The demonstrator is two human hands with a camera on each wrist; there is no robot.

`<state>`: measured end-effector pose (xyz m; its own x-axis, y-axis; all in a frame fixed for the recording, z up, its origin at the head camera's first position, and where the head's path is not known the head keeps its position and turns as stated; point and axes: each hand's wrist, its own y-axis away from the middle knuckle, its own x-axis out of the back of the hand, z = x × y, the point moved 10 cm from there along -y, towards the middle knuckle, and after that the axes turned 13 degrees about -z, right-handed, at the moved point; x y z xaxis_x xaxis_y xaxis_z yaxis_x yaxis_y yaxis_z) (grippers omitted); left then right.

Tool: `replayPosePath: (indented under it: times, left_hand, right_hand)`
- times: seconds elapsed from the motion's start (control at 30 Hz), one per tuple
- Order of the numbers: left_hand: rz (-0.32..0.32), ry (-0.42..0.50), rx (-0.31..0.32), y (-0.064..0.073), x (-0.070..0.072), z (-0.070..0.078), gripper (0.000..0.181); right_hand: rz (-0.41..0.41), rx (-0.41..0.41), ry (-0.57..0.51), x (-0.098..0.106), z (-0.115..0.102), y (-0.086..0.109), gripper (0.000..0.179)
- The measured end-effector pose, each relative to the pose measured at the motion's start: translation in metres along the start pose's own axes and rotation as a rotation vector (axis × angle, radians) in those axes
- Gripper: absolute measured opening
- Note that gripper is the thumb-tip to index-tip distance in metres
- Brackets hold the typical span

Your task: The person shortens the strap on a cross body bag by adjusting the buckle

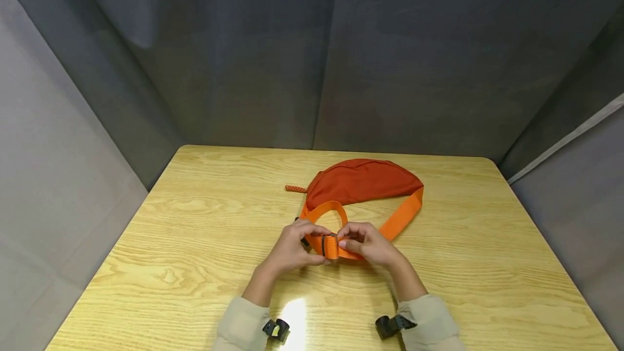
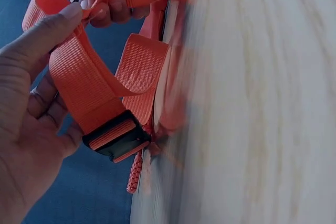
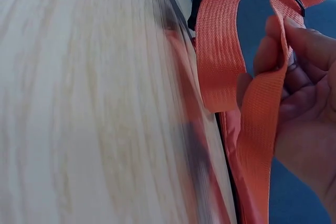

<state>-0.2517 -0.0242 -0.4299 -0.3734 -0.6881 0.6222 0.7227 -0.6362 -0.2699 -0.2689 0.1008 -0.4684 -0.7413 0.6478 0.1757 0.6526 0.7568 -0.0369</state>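
Observation:
A red waist bag (image 1: 363, 180) lies toward the back of the table with its orange strap (image 1: 402, 216) looped in front of it. The left hand (image 1: 292, 245) pinches the strap beside a black slide adjuster (image 1: 323, 245), thumb below and fingers above. On the other side of the adjuster the right hand (image 1: 368, 242) pinches the strap between thumb and fingers. In the left wrist view a black buckle (image 2: 116, 137) hangs on the strap near the left palm. The right wrist view shows the strap (image 3: 260, 124) running down from the right fingertips.
The wooden table (image 1: 195, 242) extends around the bag on all sides. A braided zipper pull (image 1: 295, 188) sticks out left from the bag. Dark curtains (image 1: 312, 58) stand behind the table, with pale panels at the sides. Both wrists carry small black camera mounts.

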Motion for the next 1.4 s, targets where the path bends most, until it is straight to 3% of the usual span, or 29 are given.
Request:
replayPosePath:
  times: [0.27, 0.43, 0.53, 0.6, 0.7, 0.93, 1.1, 1.4]
  left_hand:
    - [0.003, -0.014, -0.031, 0.001, -0.001, 0.001, 0.050]
    - [0.021, 0.005, -0.029, 0.002, 0.000, -0.001, 0.051]
    - [0.026, 0.026, -0.014, 0.002, 0.000, -0.003, 0.052]
    - [0.024, 0.034, -0.012, 0.002, 0.000, -0.004, 0.052]
    - [0.020, 0.040, -0.015, 0.002, -0.001, -0.004, 0.050]
    - [0.026, 0.037, -0.040, 0.003, -0.001, -0.002, 0.049]
    - [0.021, 0.021, -0.059, 0.003, -0.001, 0.000, 0.048]
    - [0.018, 0.017, -0.020, 0.003, -0.003, -0.004, 0.045]
  right_hand:
    - [0.026, -0.074, 0.078, 0.006, 0.000, 0.004, 0.016]
    - [-0.002, -0.123, 0.322, 0.012, -0.010, 0.008, 0.024]
    - [-0.015, -0.136, 0.453, 0.016, -0.014, 0.012, 0.016]
    - [-0.011, -0.145, 0.480, 0.019, -0.013, 0.015, 0.010]
    - [-0.002, -0.142, 0.429, 0.022, -0.008, 0.018, 0.004]
    - [0.044, -0.078, 0.210, 0.028, 0.003, 0.023, 0.009]
    - [0.079, -0.031, 0.148, 0.028, 0.004, 0.025, 0.012]
    - [0.126, -0.011, 0.060, 0.020, 0.006, 0.018, 0.013]
